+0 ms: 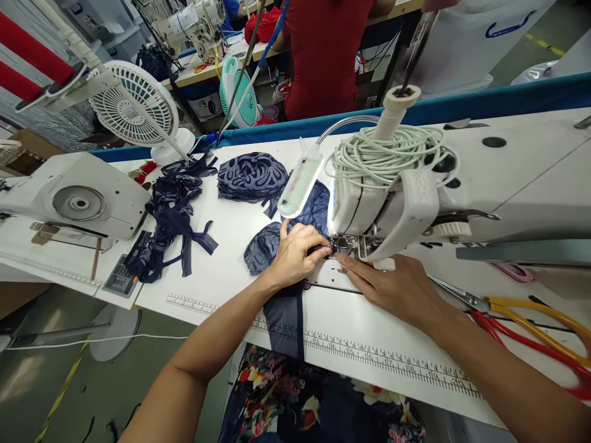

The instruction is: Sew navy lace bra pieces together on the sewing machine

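Observation:
My left hand (300, 252) is closed, thumb and fingers pinching the edge of a navy fabric piece (284, 320) just left of the presser foot. A sheer strip of that piece hangs over the table's front edge. My right hand (388, 280) lies with fingers stretched out on the machine bed, fingertips close to the presser foot (342, 245) of the white sewing machine (353, 206). Whether those fingertips touch cloth is hard to see. Beyond my left hand, dark blue lace cups (263, 246) lie bunched, partly hidden by the hand and the lamp.
A navy lace bundle (252, 175) and tangled navy straps (168, 209) lie to the left. Yellow-handled scissors (530, 307) and a red-handled tool (530, 341) are at right. A lamp (300, 184) overhangs the cloth. A fan (133, 101) stands behind; a person in red (321, 55) is beyond.

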`<state>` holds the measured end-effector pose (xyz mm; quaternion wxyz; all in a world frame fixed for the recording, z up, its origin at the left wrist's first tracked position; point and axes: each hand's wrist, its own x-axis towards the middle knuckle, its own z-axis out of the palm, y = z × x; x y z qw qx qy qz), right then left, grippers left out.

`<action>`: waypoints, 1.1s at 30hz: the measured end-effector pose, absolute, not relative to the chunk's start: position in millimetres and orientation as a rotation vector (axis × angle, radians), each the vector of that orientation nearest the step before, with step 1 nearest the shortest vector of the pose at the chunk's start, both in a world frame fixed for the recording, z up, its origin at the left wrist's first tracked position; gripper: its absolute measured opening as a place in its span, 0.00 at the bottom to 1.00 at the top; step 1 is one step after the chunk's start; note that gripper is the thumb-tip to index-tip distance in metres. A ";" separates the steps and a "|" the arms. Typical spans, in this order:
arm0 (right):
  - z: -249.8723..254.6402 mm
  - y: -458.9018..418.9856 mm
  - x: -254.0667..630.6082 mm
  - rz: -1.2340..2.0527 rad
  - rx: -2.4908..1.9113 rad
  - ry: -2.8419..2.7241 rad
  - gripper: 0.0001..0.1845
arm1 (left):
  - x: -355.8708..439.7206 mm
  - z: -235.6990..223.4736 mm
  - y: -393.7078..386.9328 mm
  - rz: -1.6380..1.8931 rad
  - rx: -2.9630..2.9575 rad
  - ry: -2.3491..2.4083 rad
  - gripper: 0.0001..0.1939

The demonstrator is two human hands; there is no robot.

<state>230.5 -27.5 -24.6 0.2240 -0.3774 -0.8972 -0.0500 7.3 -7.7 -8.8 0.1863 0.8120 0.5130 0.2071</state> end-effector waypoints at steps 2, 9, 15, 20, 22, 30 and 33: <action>-26.9 -25.6 229.9 -0.139 -0.975 -2.524 0.16 | 6.8 -9.4 -7.3 0.587 2.287 1.445 0.09; -24.9 -31.3 219.9 -0.306 -0.946 -2.525 0.14 | 4.2 -10.7 -7.8 0.623 2.281 1.435 0.07; -28.2 -32.8 222.4 -0.366 -0.892 -2.496 0.15 | 4.0 -9.8 -8.8 0.588 2.323 1.391 0.07; -27.6 -32.4 222.1 -0.311 -0.913 -2.467 0.13 | 5.0 -10.4 -8.7 0.549 2.310 1.407 0.09; -27.4 -32.0 221.4 -0.298 -0.916 -2.441 0.13 | 5.3 -12.1 -8.8 0.563 2.311 1.416 0.08; -27.2 -30.8 219.2 -0.239 -0.872 -2.398 0.13 | 6.6 -16.2 -9.6 0.643 2.267 1.420 0.08; -26.7 -30.8 218.6 -0.207 -0.907 -2.408 0.14 | 7.3 -16.1 -10.3 0.643 2.265 1.429 0.08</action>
